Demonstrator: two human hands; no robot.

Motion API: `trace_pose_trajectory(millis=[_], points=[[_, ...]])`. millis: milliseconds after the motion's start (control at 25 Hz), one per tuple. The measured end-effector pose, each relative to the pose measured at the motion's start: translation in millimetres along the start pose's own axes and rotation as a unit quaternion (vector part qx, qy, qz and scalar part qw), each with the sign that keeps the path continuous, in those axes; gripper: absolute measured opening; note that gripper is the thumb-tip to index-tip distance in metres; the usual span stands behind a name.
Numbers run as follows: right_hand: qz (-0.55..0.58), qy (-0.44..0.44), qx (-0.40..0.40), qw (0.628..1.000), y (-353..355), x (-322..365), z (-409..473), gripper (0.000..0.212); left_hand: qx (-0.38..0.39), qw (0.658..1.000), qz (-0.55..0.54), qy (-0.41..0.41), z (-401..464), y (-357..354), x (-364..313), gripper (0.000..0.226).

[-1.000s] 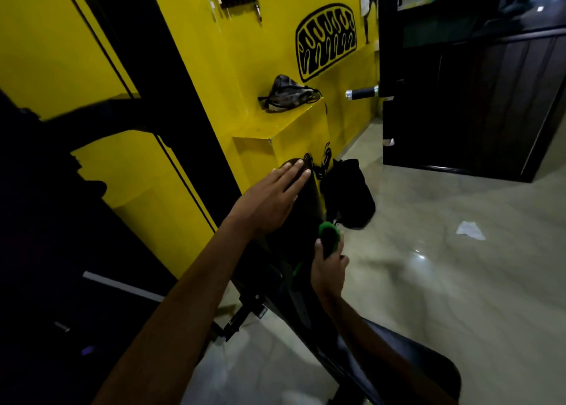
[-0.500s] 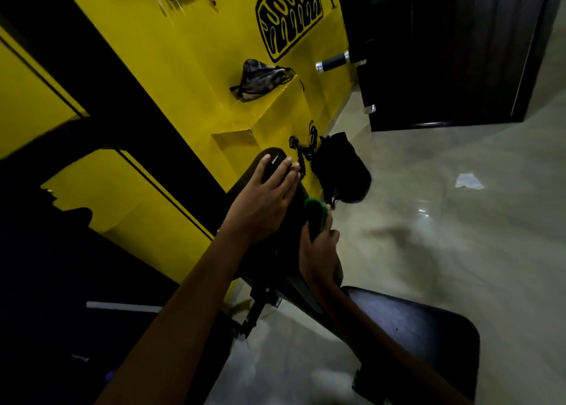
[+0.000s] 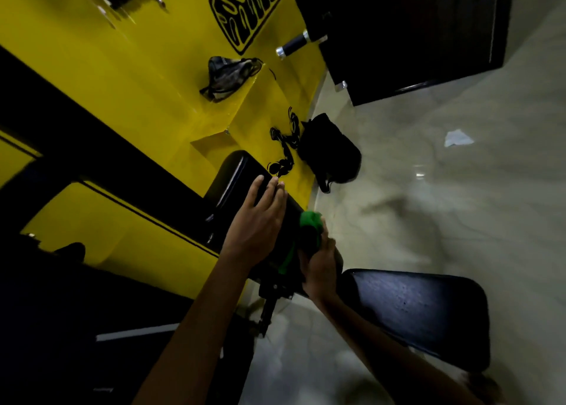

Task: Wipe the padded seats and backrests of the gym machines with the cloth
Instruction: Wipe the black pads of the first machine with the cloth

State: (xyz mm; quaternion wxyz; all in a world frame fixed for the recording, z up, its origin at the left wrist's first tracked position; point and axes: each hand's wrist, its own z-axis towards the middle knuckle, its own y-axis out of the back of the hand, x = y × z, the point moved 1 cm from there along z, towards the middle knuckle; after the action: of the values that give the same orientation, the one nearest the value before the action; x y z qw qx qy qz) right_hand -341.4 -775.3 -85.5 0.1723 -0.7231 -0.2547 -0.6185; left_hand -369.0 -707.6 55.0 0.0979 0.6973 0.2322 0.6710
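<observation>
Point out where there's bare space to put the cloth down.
Free: the padded seat, bare right of the right hand, and open floor between the black bag and white scrap. Crowded: the backrest, under the left hand and green cloth.

Left forearm enters from lower left, extended up and forward. Left hand [image 3: 255, 221] palm down, fingers straight and together, pressed flat. Right forearm enters from lower right. Right hand [image 3: 320, 262] lower, beside the left, fingers curled in a closed grip, knuckles toward camera.
</observation>
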Motion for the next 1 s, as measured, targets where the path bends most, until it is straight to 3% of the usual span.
trace_pose_trajectory(millis=[80, 240, 320, 400, 560, 680, 840, 1000], points=[[-0.023, -0.092, -0.014, 0.995, 4, -11, 8, 0.066, 0.002, 1.0, -0.011, -0.001, -1, -5, -7, 0.065], [0.029, -0.006, 0.001, 1.0, 1, -17, 2, 0.075, 0.009, 1.0, -0.019, 0.003, 4, -8, -15, 0.064], [0.068, -0.097, -0.024, 0.993, 1, -23, 11, 0.079, 0.021, 1.0, -0.014, -0.002, 5, -7, -19, 0.063], [0.039, -0.148, -0.021, 0.988, 3, -23, 15, 0.065, 0.038, 0.999, -0.017, -0.007, 6, -6, -23, 0.062], [0.021, -0.047, -0.003, 0.999, -1, -33, 8, 0.067, 0.042, 0.999, -0.026, 0.011, 14, -8, -39, 0.063], [0.038, -0.183, -0.019, 0.982, -1, -53, 28, 0.06, 0.065, 0.997, -0.039, 0.019, 12, -11, -49, 0.062], [0.04, -0.089, -0.018, 0.995, -11, -59, 19, 0.064, 0.059, 0.997, -0.042, 0.015, 20, -19, -61, 0.061], [0.007, -0.204, -0.02, 0.979, -1, -83, 42, 0.057, 0.062, 0.997, -0.037, -0.003, 23, -24, -82, 0.061]])
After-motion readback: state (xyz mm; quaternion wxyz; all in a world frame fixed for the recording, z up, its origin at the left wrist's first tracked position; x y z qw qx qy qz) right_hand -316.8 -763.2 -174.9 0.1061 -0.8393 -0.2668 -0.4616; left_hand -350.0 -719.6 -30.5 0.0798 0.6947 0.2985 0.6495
